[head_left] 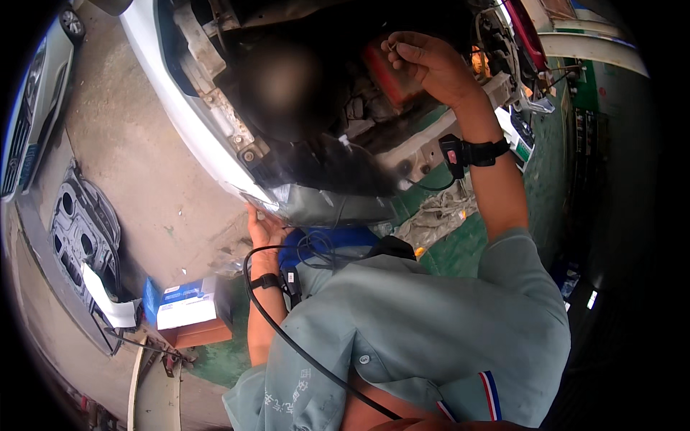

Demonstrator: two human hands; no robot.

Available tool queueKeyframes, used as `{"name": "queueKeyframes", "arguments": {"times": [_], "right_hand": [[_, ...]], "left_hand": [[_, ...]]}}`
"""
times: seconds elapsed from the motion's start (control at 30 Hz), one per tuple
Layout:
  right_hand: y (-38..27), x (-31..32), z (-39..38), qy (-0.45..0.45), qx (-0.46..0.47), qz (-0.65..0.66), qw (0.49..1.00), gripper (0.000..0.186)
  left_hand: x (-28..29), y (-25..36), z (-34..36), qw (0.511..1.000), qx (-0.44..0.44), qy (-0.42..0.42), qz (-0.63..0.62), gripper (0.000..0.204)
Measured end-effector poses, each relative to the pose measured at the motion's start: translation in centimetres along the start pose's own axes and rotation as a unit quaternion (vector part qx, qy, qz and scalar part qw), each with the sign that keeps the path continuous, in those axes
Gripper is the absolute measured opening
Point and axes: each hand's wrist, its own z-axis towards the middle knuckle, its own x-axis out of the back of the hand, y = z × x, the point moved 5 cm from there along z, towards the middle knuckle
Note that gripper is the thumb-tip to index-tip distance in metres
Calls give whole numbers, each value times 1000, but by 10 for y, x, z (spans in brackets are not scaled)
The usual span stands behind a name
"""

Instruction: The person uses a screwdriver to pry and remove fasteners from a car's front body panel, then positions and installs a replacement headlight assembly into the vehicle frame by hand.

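Note:
My left hand (pixel 266 228) is at the front corner of a white car, its fingers up against the lower edge of a glossy grey and black part (pixel 338 207) that looks like a headlight. The palm is turned up, and part of the grip is hidden behind that edge. Over the open engine bay, my right hand (pixel 431 68) is raised with thumb and forefinger pinched together. A small light-coloured piece (pixel 393 47) shows at the fingertips, too small to name. Beneath that hand lies a red box-shaped part (pixel 388 75) inside the bay.
The white fender (pixel 172 100) curves along the left, with a bare metal crossbeam (pixel 424 147) at the right. A black cable (pixel 287 334) loops over my front. On the floor are a cardboard box (pixel 195 312) and a stripped door panel (pixel 86 230). Another car (pixel 43 93) stands far left.

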Motion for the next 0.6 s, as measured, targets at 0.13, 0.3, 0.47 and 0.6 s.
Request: {"name": "queueKeyframes", "arguments": {"times": [0.13,0.3,0.47,0.6], "right_hand": [[65,17,-124,105,-103,-102,984,30],[125,4,-194,141,-103,-482,859,29],[145,3,-198,181,-49,-537,822,13],[147,3,-189,159,-20,-556,815,16]], "left_hand": [[-9,3,-6,999,-11,40,25,104],[-14,4,-8,998,-13,58,35,104],[-35,4,-17,996,-19,72,53,104],[-37,2,-18,995,-22,83,47,103]]}}
